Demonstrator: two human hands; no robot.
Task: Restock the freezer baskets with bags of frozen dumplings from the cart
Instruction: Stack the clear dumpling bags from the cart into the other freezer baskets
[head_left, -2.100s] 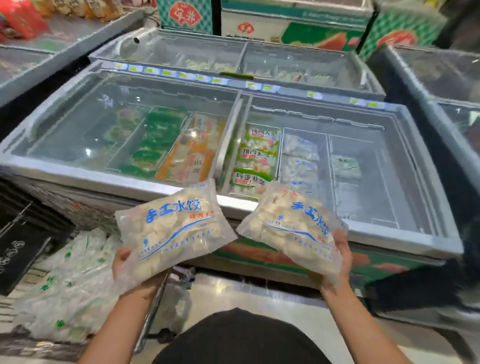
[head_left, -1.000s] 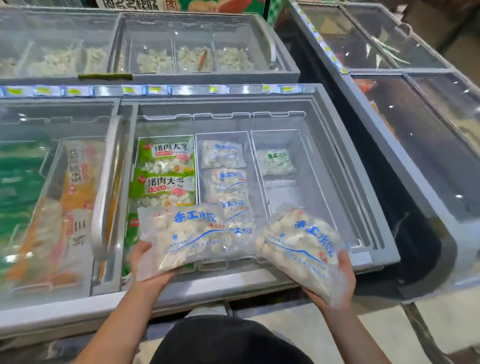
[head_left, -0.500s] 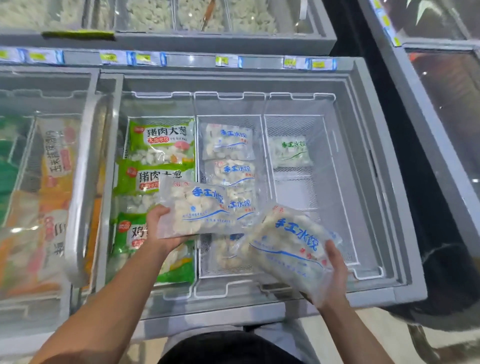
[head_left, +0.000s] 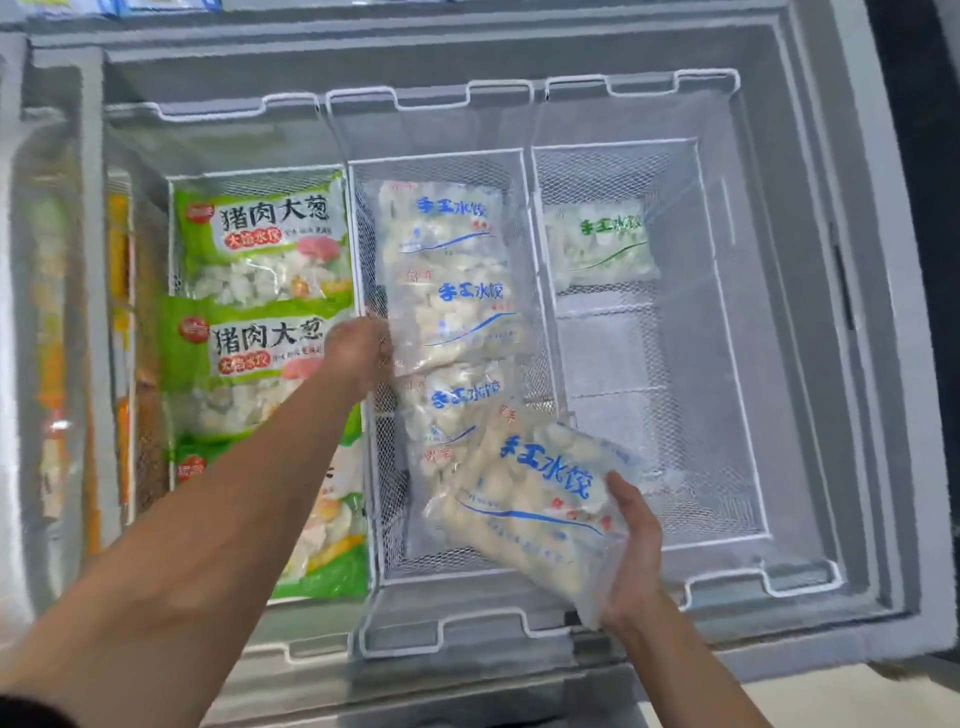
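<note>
My left arm's stretched far forward, left hand (head_left: 358, 349) fingers curled, gripping something at its fingertips. My right hand (head_left: 631, 545) sits low and near, palm up, fingers curled round its load, forearm angled inward.

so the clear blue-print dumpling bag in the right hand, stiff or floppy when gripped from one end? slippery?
Probably semi-stiff: the blue-print bag stays fairly flat though the right hand holds only its near end, suggesting frozen lumps inside. Likely heavy for its size, as it looks packed full. The film looks glossy and loose at the edges, so it may slip in the grip.
</note>
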